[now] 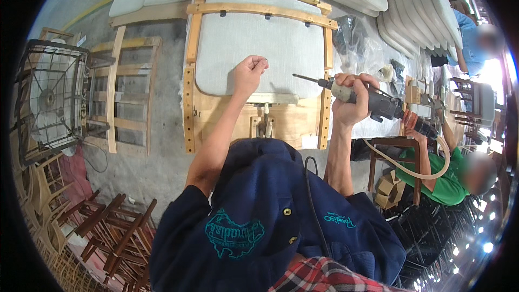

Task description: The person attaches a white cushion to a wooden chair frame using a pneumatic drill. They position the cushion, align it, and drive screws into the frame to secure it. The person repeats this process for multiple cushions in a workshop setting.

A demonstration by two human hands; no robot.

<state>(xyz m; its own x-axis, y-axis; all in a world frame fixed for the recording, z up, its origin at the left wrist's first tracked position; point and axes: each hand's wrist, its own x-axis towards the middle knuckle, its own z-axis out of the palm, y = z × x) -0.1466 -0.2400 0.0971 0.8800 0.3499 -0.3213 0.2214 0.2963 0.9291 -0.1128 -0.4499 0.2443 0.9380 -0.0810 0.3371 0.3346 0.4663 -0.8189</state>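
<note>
My right hand [354, 97] is wrapped round the grip of a grey power drill [381, 105], its long bit pointing left over the workbench. My left hand [251, 73] hovers above a light grey upholstered seat pad [227, 48], fingers curled together in a pinch. Whatever sits between those fingertips is too small to make out. The pad lies inside a wooden jig frame [327, 48] with holes along its side rails. A crossbar [243, 8] with small black pieces spans its far part. A metal clamp [266, 116] is at the jig's near edge, beside a pale padded bar [275, 98].
Stacked grey cushions [416, 11] stand at the back right. To the left are a black wire basket [51, 97] and a wooden pallet [127, 94]. On the right, a co-worker in green [438, 181] holds an orange and black tool with a hose [446, 157].
</note>
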